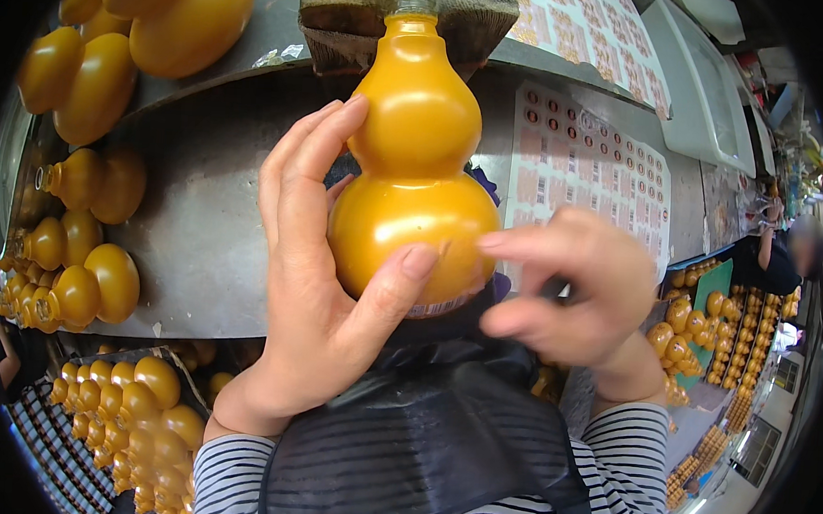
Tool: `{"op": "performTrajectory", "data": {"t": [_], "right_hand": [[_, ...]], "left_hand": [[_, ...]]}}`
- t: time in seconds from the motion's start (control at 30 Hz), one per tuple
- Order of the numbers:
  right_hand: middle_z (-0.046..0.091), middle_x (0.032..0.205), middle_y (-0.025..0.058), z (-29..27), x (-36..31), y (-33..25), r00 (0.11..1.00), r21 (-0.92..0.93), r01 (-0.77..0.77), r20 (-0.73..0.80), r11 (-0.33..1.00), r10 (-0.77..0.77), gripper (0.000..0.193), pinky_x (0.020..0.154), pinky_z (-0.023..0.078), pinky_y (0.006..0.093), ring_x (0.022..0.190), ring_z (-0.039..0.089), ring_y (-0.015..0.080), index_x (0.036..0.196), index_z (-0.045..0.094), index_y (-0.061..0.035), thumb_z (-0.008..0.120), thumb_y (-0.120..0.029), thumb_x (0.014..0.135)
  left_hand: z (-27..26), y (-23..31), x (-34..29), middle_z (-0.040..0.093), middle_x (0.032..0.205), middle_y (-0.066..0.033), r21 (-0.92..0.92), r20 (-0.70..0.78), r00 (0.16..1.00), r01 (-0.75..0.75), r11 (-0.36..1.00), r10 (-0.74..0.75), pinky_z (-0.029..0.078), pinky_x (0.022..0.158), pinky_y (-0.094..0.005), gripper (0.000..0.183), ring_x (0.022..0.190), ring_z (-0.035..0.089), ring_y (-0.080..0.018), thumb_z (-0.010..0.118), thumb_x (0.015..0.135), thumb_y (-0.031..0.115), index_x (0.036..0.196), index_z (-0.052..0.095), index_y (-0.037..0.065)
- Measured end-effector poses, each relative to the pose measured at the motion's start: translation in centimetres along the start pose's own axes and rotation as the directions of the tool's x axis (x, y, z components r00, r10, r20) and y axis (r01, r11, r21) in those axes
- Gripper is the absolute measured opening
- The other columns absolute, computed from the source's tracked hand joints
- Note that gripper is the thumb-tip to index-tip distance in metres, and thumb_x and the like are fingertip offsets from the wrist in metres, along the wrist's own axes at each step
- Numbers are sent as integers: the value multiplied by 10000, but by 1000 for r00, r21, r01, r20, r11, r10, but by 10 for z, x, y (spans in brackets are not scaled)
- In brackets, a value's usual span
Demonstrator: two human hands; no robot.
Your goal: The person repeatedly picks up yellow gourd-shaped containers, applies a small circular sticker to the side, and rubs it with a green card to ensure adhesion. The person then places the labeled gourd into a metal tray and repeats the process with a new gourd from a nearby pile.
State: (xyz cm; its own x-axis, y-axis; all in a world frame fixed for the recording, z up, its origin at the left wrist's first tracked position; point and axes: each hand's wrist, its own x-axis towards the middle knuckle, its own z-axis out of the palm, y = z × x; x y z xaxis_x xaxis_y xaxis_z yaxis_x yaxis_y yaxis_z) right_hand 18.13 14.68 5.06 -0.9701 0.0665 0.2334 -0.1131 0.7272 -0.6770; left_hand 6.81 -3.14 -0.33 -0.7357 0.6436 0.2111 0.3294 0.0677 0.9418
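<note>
My left hand [313, 280] grips a glossy orange gourd-shaped bottle [417, 155] around its lower bulb, holding it upright close to the camera. Its neck at the top has a clear threaded opening with no cap. My right hand [568, 284] is blurred, fingers curled, its fingertips touching the right side of the lower bulb. A small sticker edge shows at the bottle's base. Both forearms wear striped sleeves, and a dark apron covers my front.
A grey metal worktable [198, 237] lies ahead with more orange gourd bottles [85, 277] along its left. Sheets of small round stickers [588, 164] lie to the right. Crates of bottles [142, 420] sit lower left. Another person [774, 257] works at far right.
</note>
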Motion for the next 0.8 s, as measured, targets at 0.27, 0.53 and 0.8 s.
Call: {"op": "performTrajectory", "data": {"t": [0.27, 0.53, 0.8], "right_hand": [[532, 611, 10, 32, -16, 14, 975, -165, 158, -128, 974, -180, 488, 477, 352, 286, 510, 457, 162, 1135, 700, -68, 763, -355, 745], [610, 687, 18, 37, -23, 17, 967, -224, 167, -153, 960, -204, 521, 482, 366, 277, 517, 471, 154, 1162, 689, -51, 776, -339, 736], [617, 697, 26, 37, -20, 18, 951, -218, 206, -185, 954, -248, 562, 473, 369, 267, 508, 467, 143, 1186, 677, -52, 797, -326, 711]], "left_hand": [[6, -2, -1, 303, 1489, -168, -14, -77, 986, -149, 989, 147, 242, 1146, -426, 520, 1387, 302, -301, 496, 912, 128, 1408, 385, 19], [-10, -14, -12, 502, 1341, -218, 211, 111, 919, -394, 894, 379, 396, 1049, -482, 499, 1284, 472, -365, 750, 788, 420, 1113, 695, 46], [-5, -13, -10, 546, 1297, -206, 275, 80, 908, -417, 866, 412, 401, 1043, -460, 543, 1238, 512, -362, 733, 790, 448, 1153, 678, 47]]}}
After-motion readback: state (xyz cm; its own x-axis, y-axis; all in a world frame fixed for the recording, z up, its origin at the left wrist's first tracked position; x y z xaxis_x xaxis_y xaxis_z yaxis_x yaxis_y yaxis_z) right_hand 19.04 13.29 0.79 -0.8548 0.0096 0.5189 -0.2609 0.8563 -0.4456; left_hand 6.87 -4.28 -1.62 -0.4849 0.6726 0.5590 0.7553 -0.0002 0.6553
